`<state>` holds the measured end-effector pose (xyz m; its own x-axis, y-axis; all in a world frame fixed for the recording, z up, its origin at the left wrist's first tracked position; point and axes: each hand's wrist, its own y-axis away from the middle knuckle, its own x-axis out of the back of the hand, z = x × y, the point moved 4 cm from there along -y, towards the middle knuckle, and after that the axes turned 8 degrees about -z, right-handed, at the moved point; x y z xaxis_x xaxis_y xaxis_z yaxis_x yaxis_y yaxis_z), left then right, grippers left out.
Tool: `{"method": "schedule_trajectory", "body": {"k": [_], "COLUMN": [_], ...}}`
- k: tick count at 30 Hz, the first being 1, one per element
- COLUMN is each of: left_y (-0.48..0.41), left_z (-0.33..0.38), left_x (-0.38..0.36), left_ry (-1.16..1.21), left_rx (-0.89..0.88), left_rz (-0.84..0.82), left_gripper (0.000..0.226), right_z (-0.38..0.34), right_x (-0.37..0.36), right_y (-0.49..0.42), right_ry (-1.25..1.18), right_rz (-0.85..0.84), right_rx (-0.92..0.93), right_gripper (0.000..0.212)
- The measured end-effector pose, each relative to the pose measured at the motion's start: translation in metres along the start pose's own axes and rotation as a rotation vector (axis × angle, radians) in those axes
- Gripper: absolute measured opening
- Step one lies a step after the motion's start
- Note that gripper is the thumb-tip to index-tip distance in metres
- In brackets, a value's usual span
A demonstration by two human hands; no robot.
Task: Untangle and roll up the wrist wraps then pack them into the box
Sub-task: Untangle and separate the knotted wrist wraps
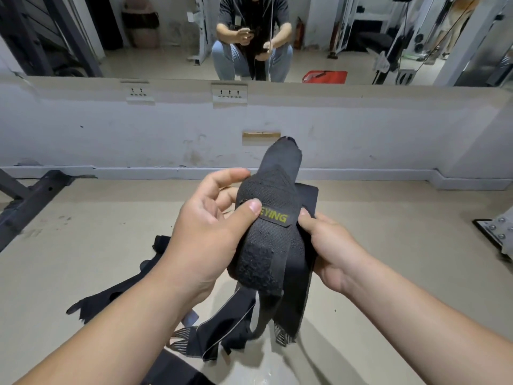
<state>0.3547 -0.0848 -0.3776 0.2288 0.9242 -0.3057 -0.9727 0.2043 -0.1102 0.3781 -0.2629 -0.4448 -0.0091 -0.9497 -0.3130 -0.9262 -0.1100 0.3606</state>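
Both hands hold a black wrist wrap (pixel 270 195) with a yellow-lettered label and a rough hook-and-loop patch, raised in front of me. My left hand (pixel 211 226) grips its left side, thumb pressed on the label. My right hand (pixel 330 245) pinches its right edge, fingers hidden behind the fabric. Loose black strap ends (pixel 238 323) hang tangled below the hands. More black wraps (pixel 116 293) lie on the floor at the lower left. A red box (pixel 324 76) shows only in the mirror ahead.
A low white wall with sockets (pixel 229 93) and a mirror above it faces me. A dark metal rack foot (pixel 30 198) lies at the left, a bolted plate (pixel 497 229) at the right. A black object (pixel 172 370) sits at the bottom edge.
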Motion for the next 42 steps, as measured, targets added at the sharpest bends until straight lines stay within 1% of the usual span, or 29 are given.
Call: {"method": "schedule_trajectory", "body": {"k": [3,7,11,14,21,26,28,30,31,33,35,36,38,40,41,42], "left_y": [0.005,0.008,0.005,0.007,0.007,0.004,0.004,0.005,0.006,0.007,0.008,0.008,0.009,0.009,0.009,0.009], "left_z": [-0.008,-0.019,-0.019,-0.018,-0.022,-0.031,-0.032,-0.029,-0.028,-0.027,-0.026,-0.027,-0.028,-0.032,-0.035,-0.04], "left_x": [-0.005,-0.008,-0.007,-0.009,-0.008,-0.004,-0.004,-0.005,-0.005,-0.006,-0.007,-0.006,-0.005,-0.001,0.001,0.002], "left_ry": [-0.058,-0.133,-0.146,-0.183,-0.297,-0.402,-0.422,-0.414,-0.396,-0.344,-0.325,-0.336,-0.386,-0.441,-0.446,-0.427], "left_rx": [0.081,0.152,0.135,0.154,0.153,0.115,0.117,0.122,0.13,0.155,0.168,0.167,0.159,0.151,0.165,0.2], "left_rz": [0.019,0.064,0.077,0.091,0.07,-0.01,-0.012,0.013,0.035,0.057,0.068,0.079,0.108,0.154,0.163,0.139], "left_gripper": [0.035,0.032,0.031,0.03,0.03,0.048,0.05,0.048,0.046,0.045,0.045,0.045,0.044,0.043,0.046,0.049], "right_z": [-0.008,-0.017,-0.018,-0.018,-0.019,-0.019,-0.017,-0.017,-0.017,-0.016,-0.015,-0.013,-0.013,-0.015,-0.018,-0.021], "right_x": [-0.01,-0.02,-0.023,-0.024,-0.023,-0.02,-0.022,-0.023,-0.025,-0.026,-0.025,-0.025,-0.026,-0.026,-0.025,-0.024], "right_y": [0.006,0.013,0.016,0.018,0.018,0.015,0.015,0.016,0.018,0.018,0.018,0.018,0.018,0.017,0.016,0.016], "right_ry": [-0.038,-0.11,-0.137,-0.136,-0.1,-0.116,-0.094,-0.056,-0.035,0.02,0.065,0.083,0.109,0.1,0.082,0.062], "right_rz": [-0.131,-0.229,-0.268,-0.284,-0.285,-0.291,-0.31,-0.323,-0.329,-0.328,-0.287,-0.257,-0.207,-0.174,-0.161,-0.149], "right_rx": [-0.021,-0.008,-0.038,-0.035,-0.035,-0.046,-0.046,-0.04,-0.03,0.014,0.066,0.084,0.108,0.123,0.133,0.144], "right_gripper": [0.028,0.035,0.052,0.055,0.051,0.051,0.055,0.062,0.062,0.05,0.035,0.031,0.028,0.031,0.034,0.035]}}
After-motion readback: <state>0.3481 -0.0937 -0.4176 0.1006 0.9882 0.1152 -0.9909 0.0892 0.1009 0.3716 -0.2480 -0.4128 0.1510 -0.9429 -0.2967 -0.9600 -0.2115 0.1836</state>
